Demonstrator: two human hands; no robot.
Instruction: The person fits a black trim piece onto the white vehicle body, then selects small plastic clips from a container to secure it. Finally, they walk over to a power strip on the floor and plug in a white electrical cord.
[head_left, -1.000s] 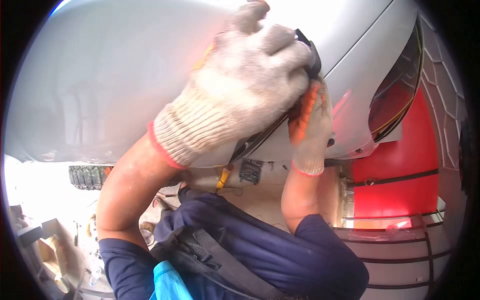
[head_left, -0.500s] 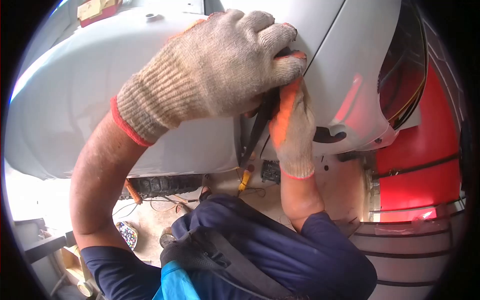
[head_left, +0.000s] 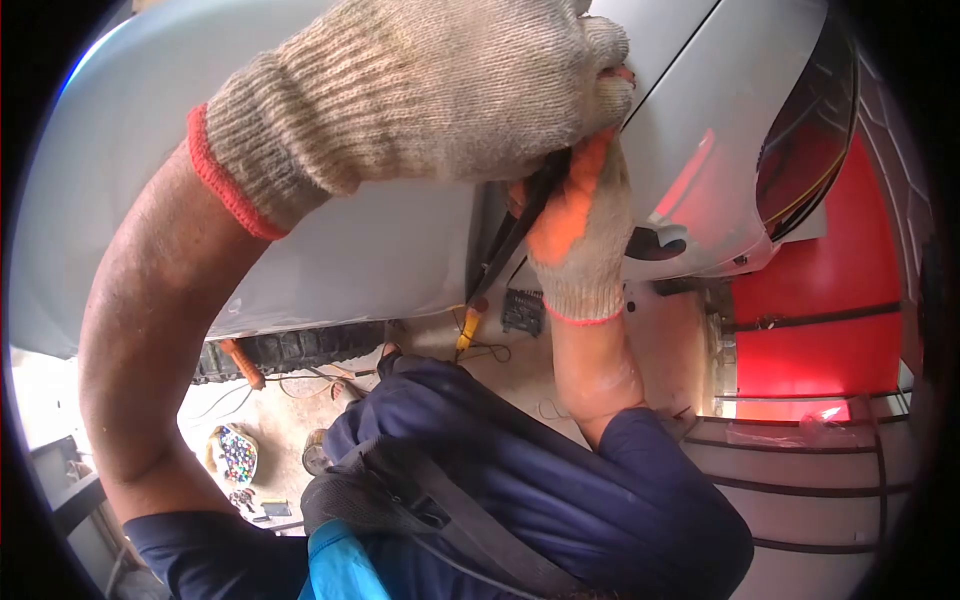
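My left hand (head_left: 480, 80), in a grey knitted glove with a red cuff edge, is raised over the pale grey car body panel (head_left: 400, 240). Its fingers are curled closed, and whatever they hold is hidden. Just below, my right hand (head_left: 583, 235) wears a similar glove with an orange palm coating. It is closed around a black strip (head_left: 525, 218) that slants down along the panel's edge. The strip's upper end disappears under my left hand. Both hands are close together beside the gap between two car panels.
A dark tail light (head_left: 808, 165) lies right, near a red panel (head_left: 820, 350). Below are a tyre (head_left: 305, 352), an orange-handled tool (head_left: 242, 362), a yellow-handled tool (head_left: 467, 328), cords, a black tray (head_left: 522, 312) and a container of colourful small pieces (head_left: 236, 455).
My left hand has moved up and looks larger, with its forearm further left. More of the black strip shows. The view has shifted, and the red box at upper left is out of sight.
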